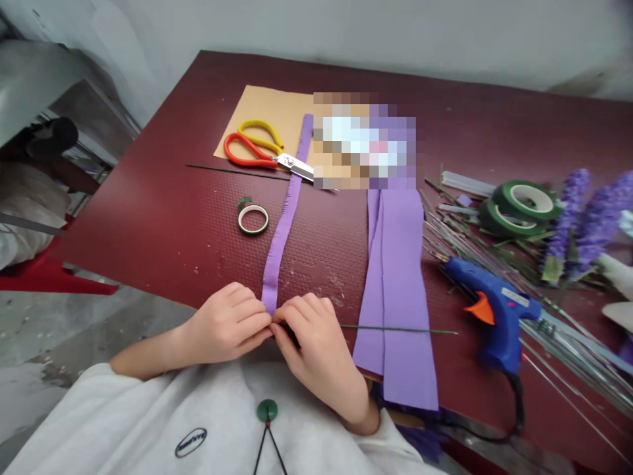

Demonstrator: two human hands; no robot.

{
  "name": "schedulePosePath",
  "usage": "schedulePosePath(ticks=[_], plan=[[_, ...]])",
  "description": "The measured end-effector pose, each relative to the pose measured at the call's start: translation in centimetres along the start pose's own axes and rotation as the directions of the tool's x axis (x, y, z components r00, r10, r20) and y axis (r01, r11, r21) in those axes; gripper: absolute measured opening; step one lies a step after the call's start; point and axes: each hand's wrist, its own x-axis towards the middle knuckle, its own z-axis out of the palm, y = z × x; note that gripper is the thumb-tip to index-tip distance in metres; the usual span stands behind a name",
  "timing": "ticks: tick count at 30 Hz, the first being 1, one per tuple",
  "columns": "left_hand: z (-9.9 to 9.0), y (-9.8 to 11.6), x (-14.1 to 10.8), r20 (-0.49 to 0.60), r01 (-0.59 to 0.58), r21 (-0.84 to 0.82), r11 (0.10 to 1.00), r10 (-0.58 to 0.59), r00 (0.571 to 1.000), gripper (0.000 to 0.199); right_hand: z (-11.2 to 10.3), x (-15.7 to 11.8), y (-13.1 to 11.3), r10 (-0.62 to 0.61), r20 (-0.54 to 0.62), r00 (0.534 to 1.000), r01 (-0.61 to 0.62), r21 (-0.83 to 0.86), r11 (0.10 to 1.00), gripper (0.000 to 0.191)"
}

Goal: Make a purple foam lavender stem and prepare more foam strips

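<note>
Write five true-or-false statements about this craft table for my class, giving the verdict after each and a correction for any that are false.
1. The left hand and right hand pinch the lower end of the narrow purple crepe paper strip. True.
2. A green wire runs out from under the right hand. True.
3. The blue hot glue gun lies on top of the wide purple crepe paper band. False: it lies apart, to the band's right.
4. Both handles of the scissors are blue. False: one is red, the other yellow.
5. The small tape roll lies left of the narrow strip. True.
</note>
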Motion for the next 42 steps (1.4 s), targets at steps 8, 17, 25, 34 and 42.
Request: schedulePosePath(ticks=[8, 17, 25, 34, 42], plan=[[0.5, 0.8, -0.5, -0.121, 0.084, 0.024, 0.996, -0.081, 0.989, 0.008, 0.0, 0.2, -0.2, 0.015, 0.009, 1.000, -0.015, -0.058, 0.998, 0.013], [1.3, 1.9, -1.1, -0.167, 0.193, 0.054, 0.980, -0.182, 0.969, 0.009, 0.2, -0.6, 0.0, -0.140, -0.066, 0.988, 0.129, -0.148, 0.981, 0.012], [1.8, 2.6, -1.4, -0.246, 0.305, 0.057, 0.951, -0.282, 0.927, 0.008, 0.4, 0.1, -0.6, -0.027, -0.041, 0.999, 0.021, -0.131, 0.991, 0.014], [1.8, 2.2, -1.6, -0.241, 0.266, 0.070, 0.962, -0.242, 0.940, 0.010, 0.5, 0.1, -1.0, 0.047, -0.058, 0.997, -0.053, -0.099, 0.994, 0.011], [1.9, 2.2, -1.3, -0.256, 0.275, 0.047, 0.960, -0.254, 0.933, 0.010, 0.8, -0.5, -0.1, -0.135, -0.137, 0.981, 0.105, -0.208, 0.972, 0.014]])
